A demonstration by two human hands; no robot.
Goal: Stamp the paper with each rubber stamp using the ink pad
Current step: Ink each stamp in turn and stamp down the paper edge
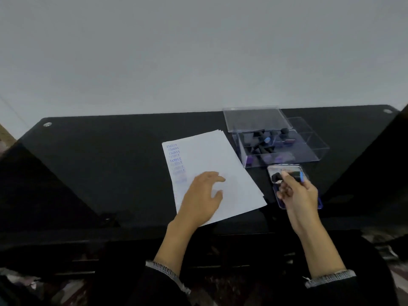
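clear plastic box [309,151] of stamps behind ink pad [278,202], perhaps open

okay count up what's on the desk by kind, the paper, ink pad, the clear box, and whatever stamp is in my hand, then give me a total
Paper stack: 1
Ink pad: 1
Clear box, lid open: 1
Rubber stamp held in the right hand: 1
Total: 4
More stamps lie in the box, too blurred to count.

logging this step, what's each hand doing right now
left hand: open, resting on the paper
right hand: holding a stamp over the ink pad
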